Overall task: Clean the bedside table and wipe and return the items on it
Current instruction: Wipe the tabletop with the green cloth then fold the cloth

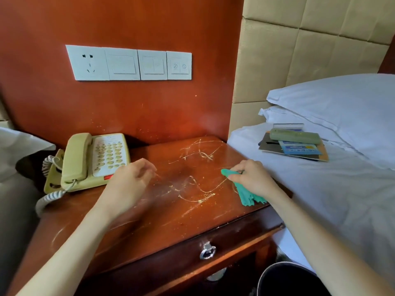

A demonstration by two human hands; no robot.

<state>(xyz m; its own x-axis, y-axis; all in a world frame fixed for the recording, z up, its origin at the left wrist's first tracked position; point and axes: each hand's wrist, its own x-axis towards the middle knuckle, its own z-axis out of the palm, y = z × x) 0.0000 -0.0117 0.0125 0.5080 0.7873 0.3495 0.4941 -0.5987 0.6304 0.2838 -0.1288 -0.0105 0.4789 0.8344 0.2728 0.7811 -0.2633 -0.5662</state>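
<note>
The red-brown bedside table (166,212) carries pale streaks and crumbs over its top. A beige telephone (96,159) with a coiled cord stands at its back left. My right hand (252,178) grips a green cloth (245,192) at the table's right edge, the cloth's loose end trailing toward me. My left hand (132,178) hovers over the table's middle, just right of the telephone, with relaxed fingers and nothing in it. On the bed to the right lie a grey-green remote control (296,135) and a stack of cards and booklets (299,149).
A white pillow (342,112) and sheet cover the bed on the right. A dark bin (286,278) stands below the table's front right corner. The drawer has a metal ring pull (207,251). Wall sockets and switches (128,63) sit above the table.
</note>
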